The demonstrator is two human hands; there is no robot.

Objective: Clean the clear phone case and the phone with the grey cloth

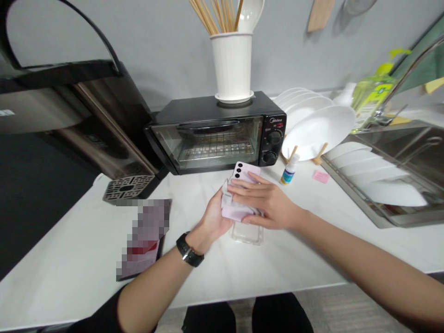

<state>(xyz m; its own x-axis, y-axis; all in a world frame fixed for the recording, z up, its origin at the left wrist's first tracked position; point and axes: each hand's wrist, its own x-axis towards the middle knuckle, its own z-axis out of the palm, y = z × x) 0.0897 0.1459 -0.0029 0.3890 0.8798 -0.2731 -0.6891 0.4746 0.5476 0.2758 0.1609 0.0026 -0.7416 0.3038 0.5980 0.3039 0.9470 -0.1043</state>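
Observation:
A pale pink smartphone (245,169) is held above the counter, its back with several camera lenses turned up. My left hand (214,213) grips it from below and the left side. Across the phone's back lies my right hand (265,201), pressing a thin whitish cloth (227,196) against it; the cloth is mostly covered by the fingers. Beneath the phone, a clear phone case (247,233) rests on the counter, partly hidden. A small spray bottle (290,170) with a blue and yellow label stands to the right of the phone.
Behind is a black toaster oven (211,138) with a white utensil holder (232,64) on top. A drink machine (104,120) and a blurred-out flat item (147,240) are at left. Plates (319,129), a pink note (321,176) and a sink (378,222) are at right.

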